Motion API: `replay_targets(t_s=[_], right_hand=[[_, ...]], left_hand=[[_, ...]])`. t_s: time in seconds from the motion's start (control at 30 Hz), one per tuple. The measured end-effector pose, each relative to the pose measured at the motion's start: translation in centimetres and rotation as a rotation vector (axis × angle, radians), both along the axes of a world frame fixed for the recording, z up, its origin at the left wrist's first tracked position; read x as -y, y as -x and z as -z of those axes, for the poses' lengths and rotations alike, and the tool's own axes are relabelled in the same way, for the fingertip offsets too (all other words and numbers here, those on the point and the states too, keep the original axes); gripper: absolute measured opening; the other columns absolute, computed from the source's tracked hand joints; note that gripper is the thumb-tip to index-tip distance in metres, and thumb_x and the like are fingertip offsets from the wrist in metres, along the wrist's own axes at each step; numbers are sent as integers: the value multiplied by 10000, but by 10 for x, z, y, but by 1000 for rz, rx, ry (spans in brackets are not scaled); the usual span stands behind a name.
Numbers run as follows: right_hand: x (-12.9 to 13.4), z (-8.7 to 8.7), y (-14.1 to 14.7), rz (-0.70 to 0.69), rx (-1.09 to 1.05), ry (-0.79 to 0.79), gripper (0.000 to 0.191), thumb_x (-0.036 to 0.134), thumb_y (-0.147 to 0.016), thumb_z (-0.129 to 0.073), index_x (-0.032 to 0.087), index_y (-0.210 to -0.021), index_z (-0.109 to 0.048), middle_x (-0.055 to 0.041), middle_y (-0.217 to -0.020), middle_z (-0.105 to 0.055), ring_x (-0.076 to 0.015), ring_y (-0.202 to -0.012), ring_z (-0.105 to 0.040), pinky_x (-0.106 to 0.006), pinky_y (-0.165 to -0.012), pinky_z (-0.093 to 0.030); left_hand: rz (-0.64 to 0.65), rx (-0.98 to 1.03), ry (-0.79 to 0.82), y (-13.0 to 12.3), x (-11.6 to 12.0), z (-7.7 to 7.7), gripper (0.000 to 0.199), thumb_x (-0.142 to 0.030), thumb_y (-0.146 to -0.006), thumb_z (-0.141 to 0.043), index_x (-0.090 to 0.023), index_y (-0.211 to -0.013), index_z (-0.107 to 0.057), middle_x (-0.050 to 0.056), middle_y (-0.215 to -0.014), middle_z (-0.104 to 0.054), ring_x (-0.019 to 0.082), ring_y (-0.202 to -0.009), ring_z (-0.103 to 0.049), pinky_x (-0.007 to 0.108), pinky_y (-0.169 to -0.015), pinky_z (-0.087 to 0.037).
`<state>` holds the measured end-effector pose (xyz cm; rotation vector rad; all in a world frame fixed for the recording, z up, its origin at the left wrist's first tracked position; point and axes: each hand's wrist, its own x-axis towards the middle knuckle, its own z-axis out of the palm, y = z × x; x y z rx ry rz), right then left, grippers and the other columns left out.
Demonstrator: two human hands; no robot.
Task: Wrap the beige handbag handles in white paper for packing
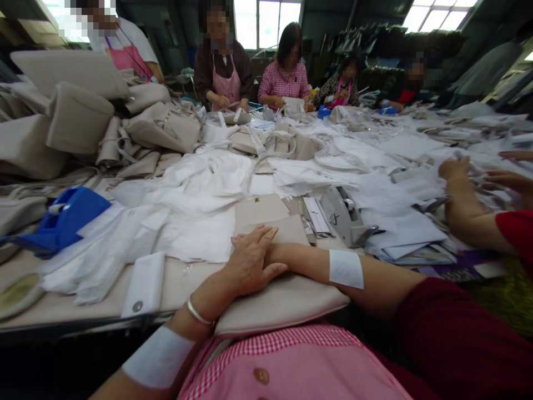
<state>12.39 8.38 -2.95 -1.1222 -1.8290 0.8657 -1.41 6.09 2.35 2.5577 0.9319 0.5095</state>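
Observation:
A beige handbag lies flat in front of me at the table edge, against my pink apron. My left hand rests palm down on it, fingers stretched out and crossing over my right hand. Most of my right hand is hidden under the left, so its fingers hardly show. Just beyond the hands is a beige flap with a small gold emblem. I cannot make out anything held in either hand.
On the left are a blue tape dispenser, a white box-shaped thing and piled beige bags. White sheets cover the middle. A grey tape dispenser stands right of centre. A co-worker's hands work at the right; other people sit opposite.

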Motion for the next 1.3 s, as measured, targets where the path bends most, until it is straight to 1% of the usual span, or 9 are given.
replay_targets(t_s=[0.13, 0.23, 0.33, 0.4, 0.5, 0.67, 1.0, 1.13, 1.3], right_hand=[[-23, 0, -14, 133, 20, -54, 148, 212, -755, -582, 135, -767, -708, -66, -956, -750, -148, -984, -680, -259, -858, -541], [-37, -5, -26, 273, -214, 38, 189, 118, -792, -465, 136, -684, -619, -62, -844, -744, -87, -781, -695, -247, -760, -568], [-38, -11, -41, 379, -558, 222, 159, 52, -779, -506, 186, -764, -590, -29, -773, -720, -127, -754, -708, -317, -761, -588], [-28, -17, -51, 388, -565, 298, 111, 122, -791, -554, 191, -852, -615, -18, -784, -700, -127, -695, -685, -317, -746, -578], [-2, -29, -62, 196, -143, 298, 160, 205, -795, -623, 187, -942, -684, -23, -813, -699, -141, -688, -642, -320, -751, -536], [27, -46, -63, -184, 725, -8, 233, 191, -912, -515, 145, -959, -739, -112, -983, -683, -192, -885, -632, -316, -851, -465], [23, -48, -46, -364, 1301, -151, 243, 140, -918, -441, 75, -992, -664, -159, -902, -647, -234, -752, -642, -322, -657, -453], [17, -39, -49, -263, 1100, -127, 210, 155, -889, -479, 87, -909, -677, -158, -888, -668, -226, -789, -637, -332, -713, -468], [7, -36, -67, 341, 295, 211, 182, 291, -846, -537, 151, -793, -641, -11, -613, -621, -127, -538, -549, -244, -543, -434]], left_hand=[[7, -54, -121, 0, -11, 27, 967, -588, -768, -667, -144, -1508, -231, 181, -1596, -180, 354, -1482, -56, 556, -1190, -149], [28, -127, -41, 11, -13, 42, 960, -615, -821, -583, -129, -1529, -152, 177, -1601, -172, 310, -1486, -91, 488, -1192, -181], [25, -242, 41, 15, -14, 45, 910, -704, -821, -489, -155, -1510, -259, 137, -1584, -259, 312, -1471, -167, 474, -1192, -160], [-16, -265, 52, 14, -16, 44, 952, -757, -782, -480, -155, -1498, -300, 128, -1587, -253, 321, -1469, -168, 480, -1190, -148], [-52, -257, 75, 13, -19, 44, 1007, -798, -737, -487, -167, -1500, -301, 119, -1585, -263, 320, -1463, -185, 503, -1179, -154], [-65, -235, 115, 13, -22, 49, 995, -788, -724, -509, -166, -1482, -341, 123, -1581, -268, 325, -1460, -192, 532, -1172, -133], [-67, -176, 121, 15, -22, 50, 983, -787, -717, -519, -164, -1465, -375, 127, -1567, -303, 336, -1451, -215, 540, -1169, -134], [-65, -165, 125, 15, -22, 51, 964, -771, -720, -534, -169, -1457, -387, 131, -1561, -318, 342, -1446, -227, 546, -1166, -144], [-70, -153, 112, 16, -23, 54, 974, -786, -715, -524, -177, -1462, -377, 136, -1558, -322, 332, -1450, -222, 535, -1170, -137]])
